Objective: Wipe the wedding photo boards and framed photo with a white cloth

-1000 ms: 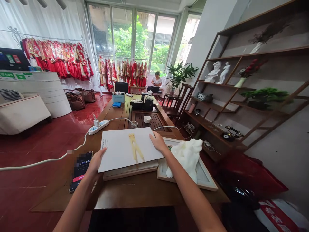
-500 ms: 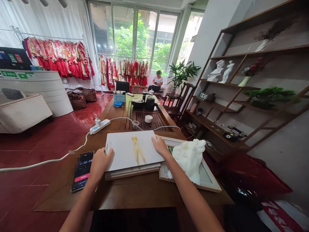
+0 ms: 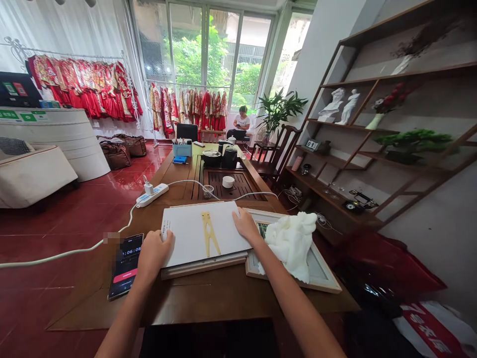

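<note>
My left hand [image 3: 153,252] grips the left edge of a white board [image 3: 184,236], thumb on top. On the board's right edge, my right hand [image 3: 246,227] has its thumb on top too; its other fingers are hidden below. A yellowish A-shaped piece [image 3: 207,224] lies flat in the middle of the board. Under the board, close to the table, a light wooden frame [image 3: 204,268] shows along the near side. Right of it, a second wooden frame [image 3: 323,274] carries a crumpled white fluffy mass [image 3: 288,241], partly behind my right forearm.
A phone [image 3: 125,266] with a timer lies left of my left hand. Beyond the board are a power strip [image 3: 152,195] with a trailing cable, a glass [image 3: 207,191] and a tea tray [image 3: 242,191] with a white bowl [image 3: 228,182]. A person [image 3: 241,122] sits far back.
The white board lies slightly flatter, and the A-shaped piece on it looks sharper. Both hands keep their hold at the same edges. The camera view has shifted a little.
</note>
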The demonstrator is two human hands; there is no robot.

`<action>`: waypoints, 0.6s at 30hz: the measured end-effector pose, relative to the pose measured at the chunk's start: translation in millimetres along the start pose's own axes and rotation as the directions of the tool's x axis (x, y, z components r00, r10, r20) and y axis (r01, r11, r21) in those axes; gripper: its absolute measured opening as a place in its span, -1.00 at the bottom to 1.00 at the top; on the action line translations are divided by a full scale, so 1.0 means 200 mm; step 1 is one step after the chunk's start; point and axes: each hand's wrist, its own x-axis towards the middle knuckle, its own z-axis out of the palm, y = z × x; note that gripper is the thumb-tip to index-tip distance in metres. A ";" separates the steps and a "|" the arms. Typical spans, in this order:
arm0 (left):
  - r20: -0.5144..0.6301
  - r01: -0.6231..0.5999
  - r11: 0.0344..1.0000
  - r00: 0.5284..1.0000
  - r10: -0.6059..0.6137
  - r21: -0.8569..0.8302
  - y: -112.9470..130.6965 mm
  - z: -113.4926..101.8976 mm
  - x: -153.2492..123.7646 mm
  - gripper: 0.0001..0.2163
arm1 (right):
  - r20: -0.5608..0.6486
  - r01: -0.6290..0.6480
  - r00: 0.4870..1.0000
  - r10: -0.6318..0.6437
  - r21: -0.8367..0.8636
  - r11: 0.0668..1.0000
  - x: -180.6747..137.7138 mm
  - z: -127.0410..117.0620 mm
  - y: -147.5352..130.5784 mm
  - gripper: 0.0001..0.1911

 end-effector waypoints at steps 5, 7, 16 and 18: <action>0.012 0.013 1.000 1.000 -0.012 -0.028 -0.01 0.01 0.00 -0.55 | 0.014 -0.013 1.000 0.013 -0.046 0.999 -0.01 -0.01 -0.01 -0.68; 0.019 0.019 0.999 1.000 -0.018 -0.050 -0.01 0.01 0.00 -0.56 | 0.023 -0.015 1.000 0.017 -0.061 0.998 -0.02 -0.01 -0.02 -0.66; 0.047 0.103 0.981 0.994 -0.096 -0.165 -0.03 0.01 0.00 -0.55 | 0.043 -0.041 0.998 0.047 -0.133 0.990 -0.03 -0.04 -0.04 -0.58; 0.062 0.121 0.976 0.992 -0.111 -0.183 -0.03 0.01 0.00 -0.54 | 0.036 -0.048 0.998 0.054 -0.151 0.987 -0.04 -0.04 -0.05 -0.54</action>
